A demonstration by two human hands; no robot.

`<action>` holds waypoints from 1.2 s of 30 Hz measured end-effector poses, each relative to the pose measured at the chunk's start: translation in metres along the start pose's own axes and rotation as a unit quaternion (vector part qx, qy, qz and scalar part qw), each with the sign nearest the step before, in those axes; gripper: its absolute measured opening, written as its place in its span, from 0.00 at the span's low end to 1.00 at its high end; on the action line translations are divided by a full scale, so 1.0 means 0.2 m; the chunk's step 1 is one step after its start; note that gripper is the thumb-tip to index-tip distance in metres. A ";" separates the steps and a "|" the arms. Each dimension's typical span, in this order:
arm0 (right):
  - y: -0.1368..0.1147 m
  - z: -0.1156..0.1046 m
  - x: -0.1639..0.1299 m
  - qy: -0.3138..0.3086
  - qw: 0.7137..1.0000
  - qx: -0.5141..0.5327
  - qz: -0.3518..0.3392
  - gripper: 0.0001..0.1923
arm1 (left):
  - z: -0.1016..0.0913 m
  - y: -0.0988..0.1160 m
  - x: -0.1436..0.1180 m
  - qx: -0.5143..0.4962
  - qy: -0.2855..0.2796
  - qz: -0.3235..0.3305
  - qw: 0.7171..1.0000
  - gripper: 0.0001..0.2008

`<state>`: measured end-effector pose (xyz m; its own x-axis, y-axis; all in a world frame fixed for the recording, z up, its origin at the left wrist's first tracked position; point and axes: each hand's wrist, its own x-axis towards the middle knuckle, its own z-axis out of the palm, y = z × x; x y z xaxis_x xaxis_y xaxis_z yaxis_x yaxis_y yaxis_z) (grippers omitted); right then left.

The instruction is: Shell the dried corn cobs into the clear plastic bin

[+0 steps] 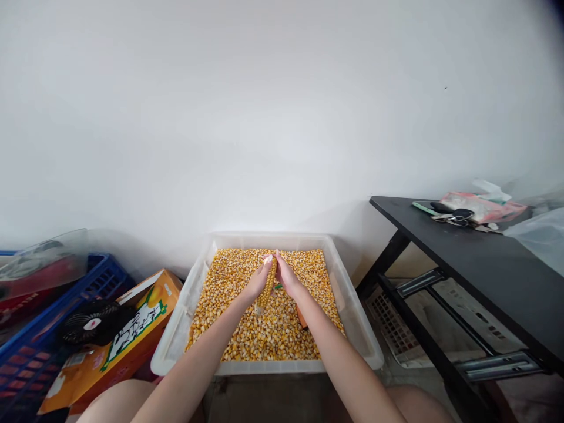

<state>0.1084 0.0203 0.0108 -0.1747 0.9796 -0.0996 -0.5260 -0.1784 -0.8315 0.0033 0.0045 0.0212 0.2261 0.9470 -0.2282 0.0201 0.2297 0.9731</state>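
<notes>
Two bare legs (117, 402) are closest, at seven and five o'clock. At eight o'clock sits an orange cardboard box with green and white print (88, 370). A round black plastic fan (74, 323) is by the box, and a blue plastic crate with holes (103, 281) is just past it.

At six o'clock is a big, see-through white plastic tub (273, 368). Lots of loose yellow corn bits (259, 346) lie in it. A small orange thing (301, 317) peeks out by the right arm; I can't tell what it is.

Over the corn bits is a long yellow corn cob (268, 288). It leans, with its low end toward seven o'clock. The left hand (261, 277) has its grip closed around the top part. The right hand (287, 276) is up against the other side; I can't tell how tight its grip is.

At four o'clock is a white plastic basket (388, 320), under a dark grey flat worktop (493, 288). Some keys (458, 217) lie on top, at three o'clock. Farthest back is a plain white wall (282, 117).
</notes>
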 end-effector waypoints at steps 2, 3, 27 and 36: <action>0.00 0.00 -0.01 -0.008 1.000 -0.011 0.019 0.15 | -0.01 -0.01 0.01 -0.004 -0.002 -0.013 1.000 0.29; 0.00 0.00 -0.01 -0.010 1.000 -0.017 0.021 0.15 | -0.01 -0.02 0.02 -0.009 -0.005 -0.019 1.000 0.30; -0.03 0.04 -0.05 0.017 0.998 0.058 -0.018 0.14 | -0.02 0.01 -0.02 -0.080 -0.086 -0.049 0.992 0.31; -0.05 0.03 -0.04 -0.020 0.999 0.038 0.023 0.18 | -0.08 0.06 -0.01 -0.132 -0.162 -0.104 0.972 0.35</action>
<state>0.1100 0.0134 0.0240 -0.2322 0.9660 -0.1134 -0.5789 -0.2310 -0.7820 -0.0131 0.0087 0.0337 0.5400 0.7632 -0.3548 -0.1425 0.4984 0.8552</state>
